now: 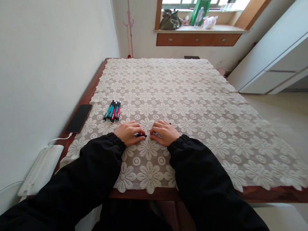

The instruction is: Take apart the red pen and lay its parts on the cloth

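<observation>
My left hand (128, 132) is closed in a pinch on a slim black pen part (140, 135), held low over the lace tablecloth (150, 172). Close beside it, my right hand (165, 133) has its fingertips pinched together at the pen part's right end. A thin pale bit shows between the two hands, too small to name. What the right fingers hold is mostly hidden. A small black end (170, 124) pokes out just beyond the right hand. To the left of my hands lies a bunch of pens (112, 110) in teal, red and black, side by side.
A dark phone (78, 118) lies at the table's left edge, its white cable running to a white power strip (41, 170) by the wall. Beyond the table, a window sill (186, 29) bears a green bag (201, 9), a bottle and other bags. A white cabinet (278, 48) stands at right.
</observation>
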### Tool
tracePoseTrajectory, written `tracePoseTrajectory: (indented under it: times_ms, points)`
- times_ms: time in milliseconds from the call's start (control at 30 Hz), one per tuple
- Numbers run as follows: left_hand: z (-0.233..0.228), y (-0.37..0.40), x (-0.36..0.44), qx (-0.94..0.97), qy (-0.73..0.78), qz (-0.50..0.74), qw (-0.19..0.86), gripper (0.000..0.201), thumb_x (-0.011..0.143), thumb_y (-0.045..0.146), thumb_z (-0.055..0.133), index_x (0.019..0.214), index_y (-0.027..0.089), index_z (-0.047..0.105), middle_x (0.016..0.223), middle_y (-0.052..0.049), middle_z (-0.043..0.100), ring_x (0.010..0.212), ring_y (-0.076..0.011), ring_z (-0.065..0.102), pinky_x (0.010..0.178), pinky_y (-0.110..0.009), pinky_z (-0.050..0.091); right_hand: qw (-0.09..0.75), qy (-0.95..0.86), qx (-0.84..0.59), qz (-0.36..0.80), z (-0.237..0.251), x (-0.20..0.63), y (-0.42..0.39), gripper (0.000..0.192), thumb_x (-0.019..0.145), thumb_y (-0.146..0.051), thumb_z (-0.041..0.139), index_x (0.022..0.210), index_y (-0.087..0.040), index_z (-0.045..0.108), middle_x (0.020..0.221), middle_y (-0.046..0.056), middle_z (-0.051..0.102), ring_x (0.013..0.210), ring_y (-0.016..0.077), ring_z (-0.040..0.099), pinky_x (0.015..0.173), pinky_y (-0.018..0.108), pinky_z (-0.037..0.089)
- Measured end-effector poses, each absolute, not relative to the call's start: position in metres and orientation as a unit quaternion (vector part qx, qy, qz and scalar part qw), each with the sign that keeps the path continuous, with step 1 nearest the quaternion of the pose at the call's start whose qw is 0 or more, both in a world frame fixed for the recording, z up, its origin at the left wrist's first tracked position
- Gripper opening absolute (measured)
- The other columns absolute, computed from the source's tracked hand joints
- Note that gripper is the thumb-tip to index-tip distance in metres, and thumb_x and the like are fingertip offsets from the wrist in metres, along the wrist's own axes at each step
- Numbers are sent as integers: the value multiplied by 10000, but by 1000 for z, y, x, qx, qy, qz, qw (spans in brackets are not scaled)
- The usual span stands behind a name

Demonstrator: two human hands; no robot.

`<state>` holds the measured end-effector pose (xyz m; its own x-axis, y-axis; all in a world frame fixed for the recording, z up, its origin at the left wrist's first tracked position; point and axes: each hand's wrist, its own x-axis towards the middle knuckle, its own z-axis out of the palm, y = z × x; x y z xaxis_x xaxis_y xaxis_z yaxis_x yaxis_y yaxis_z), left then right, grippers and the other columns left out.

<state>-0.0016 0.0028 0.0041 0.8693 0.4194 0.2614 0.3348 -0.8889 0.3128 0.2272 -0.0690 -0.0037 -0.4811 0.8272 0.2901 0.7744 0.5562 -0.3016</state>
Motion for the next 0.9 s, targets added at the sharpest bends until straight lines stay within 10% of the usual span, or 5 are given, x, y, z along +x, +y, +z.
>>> tracePoseTrajectory:
  times_ms: [900]
  points:
    - [7, -1, -1, 956, 195, 166, 140, 164, 863, 355, 614, 922, 238, 713, 892, -35, 681, 862, -191, 609, 807, -330, 488, 261, -732, -629, -3, -12, 243, -64, 129, 901, -274, 611, 855, -257, 730, 934, 43, 694, 916, 237, 533, 838, 414, 344]
